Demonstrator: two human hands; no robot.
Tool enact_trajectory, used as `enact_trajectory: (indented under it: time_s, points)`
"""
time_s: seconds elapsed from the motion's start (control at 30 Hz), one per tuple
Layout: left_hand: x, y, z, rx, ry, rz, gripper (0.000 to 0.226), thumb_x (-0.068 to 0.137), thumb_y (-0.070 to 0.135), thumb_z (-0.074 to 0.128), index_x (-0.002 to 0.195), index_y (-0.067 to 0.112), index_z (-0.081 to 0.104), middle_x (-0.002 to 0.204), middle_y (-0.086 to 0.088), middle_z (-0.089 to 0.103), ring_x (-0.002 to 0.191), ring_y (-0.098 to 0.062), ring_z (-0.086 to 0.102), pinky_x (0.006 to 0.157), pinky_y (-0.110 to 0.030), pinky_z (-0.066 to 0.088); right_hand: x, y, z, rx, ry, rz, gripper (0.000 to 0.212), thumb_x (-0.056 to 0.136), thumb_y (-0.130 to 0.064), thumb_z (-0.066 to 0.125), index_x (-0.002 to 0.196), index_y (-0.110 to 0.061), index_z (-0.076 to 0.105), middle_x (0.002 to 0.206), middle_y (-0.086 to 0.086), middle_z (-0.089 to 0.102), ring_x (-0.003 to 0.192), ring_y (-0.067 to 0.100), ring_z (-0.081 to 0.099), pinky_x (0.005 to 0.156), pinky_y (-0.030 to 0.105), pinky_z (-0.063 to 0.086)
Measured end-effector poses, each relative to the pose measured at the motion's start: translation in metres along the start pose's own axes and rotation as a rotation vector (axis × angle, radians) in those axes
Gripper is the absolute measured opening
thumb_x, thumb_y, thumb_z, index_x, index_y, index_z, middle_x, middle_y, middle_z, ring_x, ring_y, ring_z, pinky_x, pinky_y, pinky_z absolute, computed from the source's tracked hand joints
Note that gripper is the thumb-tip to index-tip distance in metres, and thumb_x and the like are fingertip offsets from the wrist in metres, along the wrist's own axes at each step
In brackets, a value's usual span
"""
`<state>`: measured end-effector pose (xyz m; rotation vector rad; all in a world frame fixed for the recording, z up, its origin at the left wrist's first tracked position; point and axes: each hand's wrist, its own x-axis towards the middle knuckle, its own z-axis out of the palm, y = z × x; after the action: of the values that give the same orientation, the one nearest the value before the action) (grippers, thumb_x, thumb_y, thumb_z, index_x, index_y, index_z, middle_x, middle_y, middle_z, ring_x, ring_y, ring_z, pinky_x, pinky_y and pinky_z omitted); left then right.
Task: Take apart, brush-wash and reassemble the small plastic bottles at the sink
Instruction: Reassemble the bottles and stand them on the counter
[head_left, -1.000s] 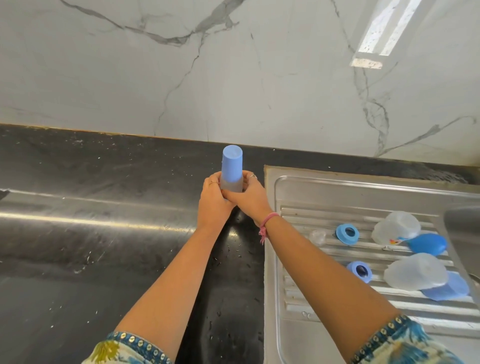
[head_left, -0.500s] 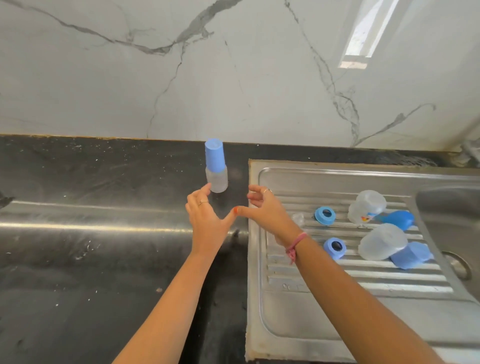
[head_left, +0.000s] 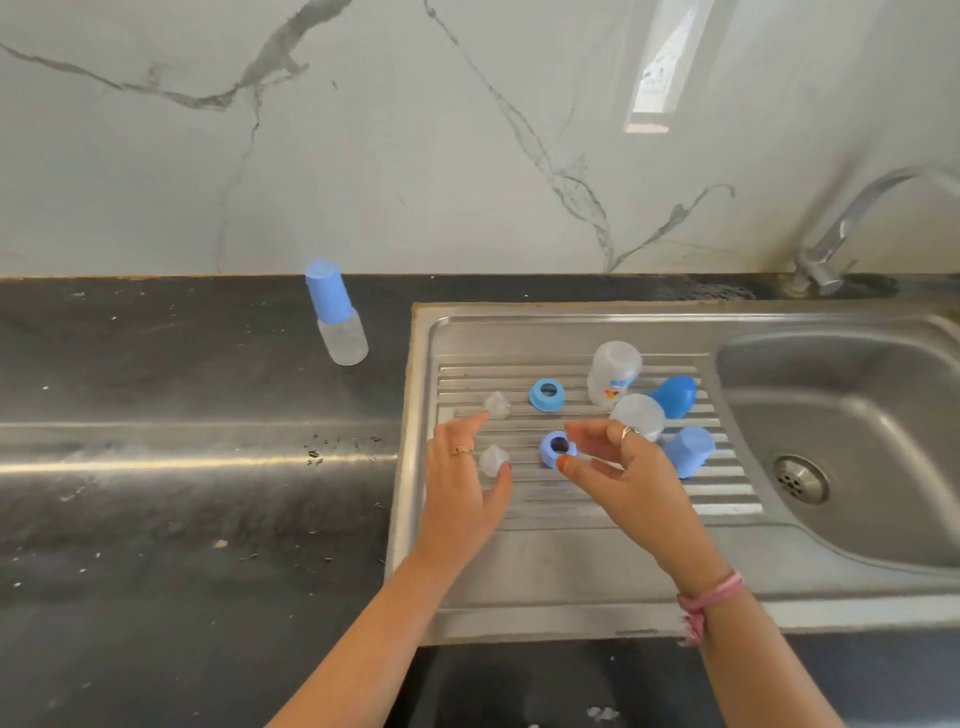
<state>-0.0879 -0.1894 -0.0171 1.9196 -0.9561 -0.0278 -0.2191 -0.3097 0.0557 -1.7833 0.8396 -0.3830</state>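
Note:
A reassembled bottle (head_left: 338, 317) with a blue cap stands on the black counter, left of the sink. My left hand (head_left: 460, 483) hovers over the ribbed drainboard (head_left: 597, 509) with fingers spread, its thumb beside a clear teat (head_left: 491, 460). A second clear teat (head_left: 497, 405) lies just past its index fingertip. My right hand (head_left: 623, 470) pinches a blue screw ring (head_left: 557, 448) between thumb and index finger. Another blue ring (head_left: 545, 395), two clear bottle bodies (head_left: 615, 371) (head_left: 639, 413) and two blue caps (head_left: 675, 396) (head_left: 688, 451) lie further back and right.
The steel sink basin (head_left: 852, 441) with its drain (head_left: 800, 479) is at the right, and the tap (head_left: 852, 228) rises behind it. The black counter (head_left: 182, 467) stretches to the left, with a marble wall behind.
Both hands have let go of the capped bottle, left it standing on the counter, and moved right onto the drainboard. The view has swung right toward the sink.

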Motion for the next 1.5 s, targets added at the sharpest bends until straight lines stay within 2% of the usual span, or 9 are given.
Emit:
enact_trajectory:
  time_s: [0.23, 0.37, 0.6, 0.7, 0.87, 1.13, 1.23, 1.33, 1.5]
  points:
    - [-0.001, 0.021, 0.043, 0.139, -0.036, -0.221, 0.063, 0.083, 0.013, 0.069, 0.139, 0.012, 0.040, 0.126, -0.003, 0.039, 0.117, -0.019, 0.039, 0.105, -0.034, 0.034, 0.000, 0.016, -0.049, -0.104, -0.101, -0.025, 0.025, 0.086, -0.018, 0.071, 0.094, -0.039, 0.060, 0.100, -0.018, 0.067, 0.099, 0.003, 0.064, 0.095, 0.027, 0.050]
    - [0.006, 0.013, 0.058, 0.259, -0.051, -0.487, 0.067, 0.084, 0.020, 0.069, 0.141, 0.008, 0.037, 0.136, -0.011, 0.043, 0.126, -0.028, 0.036, 0.107, -0.033, 0.025, 0.007, 0.031, -0.043, -0.277, -0.268, -0.103, 0.028, 0.088, -0.022, 0.068, 0.115, -0.024, 0.062, 0.111, -0.006, 0.065, 0.096, 0.007, 0.063, 0.093, 0.027, 0.050]
    - [0.004, 0.000, 0.060, 0.378, 0.032, -0.562, 0.036, 0.081, 0.032, 0.072, 0.115, 0.022, 0.065, 0.114, -0.002, 0.064, 0.109, -0.029, 0.052, 0.095, -0.039, 0.037, 0.024, 0.044, -0.027, -0.582, -0.505, -0.257, 0.049, 0.093, -0.029, 0.060, 0.139, -0.016, 0.048, 0.139, 0.007, 0.045, 0.121, 0.022, 0.053, 0.101, 0.031, 0.041]
    - [-0.001, 0.007, 0.055, 0.259, 0.095, -0.535, 0.037, 0.080, 0.035, 0.073, 0.114, 0.022, 0.067, 0.111, 0.000, 0.062, 0.107, -0.021, 0.055, 0.094, -0.038, 0.045, 0.030, 0.043, -0.025, -0.617, -0.519, -0.274, 0.049, 0.094, -0.026, 0.057, 0.139, -0.014, 0.047, 0.140, 0.008, 0.045, 0.120, 0.023, 0.053, 0.099, 0.031, 0.040]
    - [-0.003, 0.032, 0.045, -0.013, 0.114, -0.519, 0.041, 0.081, 0.013, 0.072, 0.119, 0.024, 0.063, 0.110, 0.003, 0.047, 0.096, -0.002, 0.052, 0.075, -0.006, 0.046, 0.043, 0.039, -0.016, -0.691, -0.446, -0.344, 0.034, 0.095, -0.014, 0.051, 0.128, -0.006, 0.051, 0.133, 0.010, 0.047, 0.117, 0.024, 0.051, 0.093, 0.028, 0.039]
    - [-0.001, 0.041, 0.021, -0.274, 0.178, -0.621, 0.036, 0.077, 0.027, 0.081, 0.103, 0.027, 0.058, 0.104, 0.007, 0.065, 0.094, -0.007, 0.064, 0.068, -0.015, 0.051, 0.064, 0.041, 0.016, -1.003, -0.415, -0.285, 0.063, 0.094, 0.000, 0.044, 0.151, -0.008, 0.018, 0.142, 0.022, 0.034, 0.100, 0.034, 0.063, 0.082, 0.039, 0.051]
    - [0.000, 0.041, 0.007, -0.378, 0.170, -0.644, 0.036, 0.074, 0.026, 0.084, 0.104, 0.024, 0.065, 0.101, 0.001, 0.070, 0.089, -0.007, 0.066, 0.068, -0.014, 0.051, 0.068, 0.042, 0.024, -1.048, -0.419, -0.293, 0.048, 0.093, 0.000, 0.046, 0.140, -0.007, 0.037, 0.133, 0.018, 0.042, 0.101, 0.033, 0.061, 0.081, 0.038, 0.050]
    - [-0.001, 0.042, -0.003, -0.570, 0.135, -0.663, 0.043, 0.074, 0.019, 0.082, 0.114, 0.021, 0.068, 0.107, 0.002, 0.072, 0.094, -0.011, 0.067, 0.075, -0.017, 0.052, 0.069, 0.041, 0.026, -0.843, -0.398, -0.246, 0.037, 0.097, -0.015, 0.050, 0.133, -0.010, 0.045, 0.128, 0.013, 0.048, 0.104, 0.031, 0.060, 0.086, 0.037, 0.049]
    - [-0.005, 0.045, -0.015, -0.649, 0.086, -0.628, 0.051, 0.074, 0.014, 0.079, 0.121, 0.024, 0.064, 0.100, 0.016, 0.074, 0.094, -0.002, 0.068, 0.077, -0.015, 0.053, 0.047, 0.011, 0.003, 0.114, -0.351, -0.003, 0.035, 0.097, -0.027, 0.055, 0.131, -0.020, 0.050, 0.115, -0.001, 0.062, 0.087, 0.017, 0.069, 0.072, 0.031, 0.059]
